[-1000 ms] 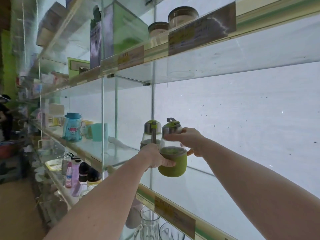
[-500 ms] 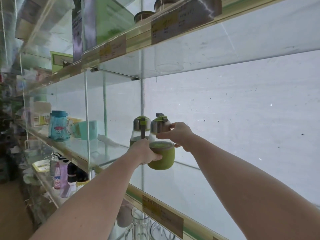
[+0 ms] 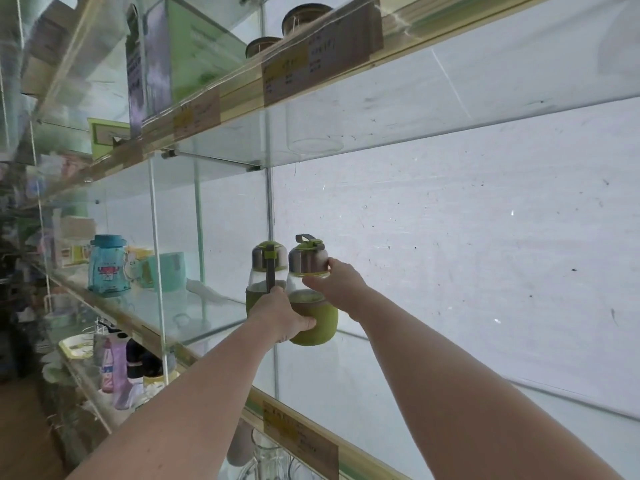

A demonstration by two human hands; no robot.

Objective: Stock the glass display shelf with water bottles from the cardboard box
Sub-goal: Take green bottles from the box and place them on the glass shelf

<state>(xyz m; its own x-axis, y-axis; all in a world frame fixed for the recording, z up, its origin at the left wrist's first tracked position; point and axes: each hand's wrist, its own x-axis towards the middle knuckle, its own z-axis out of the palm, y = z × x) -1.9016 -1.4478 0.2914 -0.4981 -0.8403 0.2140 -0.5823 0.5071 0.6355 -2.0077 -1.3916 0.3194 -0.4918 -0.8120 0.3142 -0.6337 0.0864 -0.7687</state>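
A glass shelf (image 3: 221, 317) runs along a white wall, with a blue bottle (image 3: 107, 265) and a mint cup (image 3: 166, 271) at its left end, an upright glass divider between them and the middle, and boxes and jars on the shelf above. Just right of the divider stand two green bottles side by side, touching. The left hand (image 3: 284, 315) curls round the green base of the right bottle (image 3: 311, 292), while the right hand (image 3: 332, 280) grips its metal cap; the left bottle (image 3: 265, 271) stands free.
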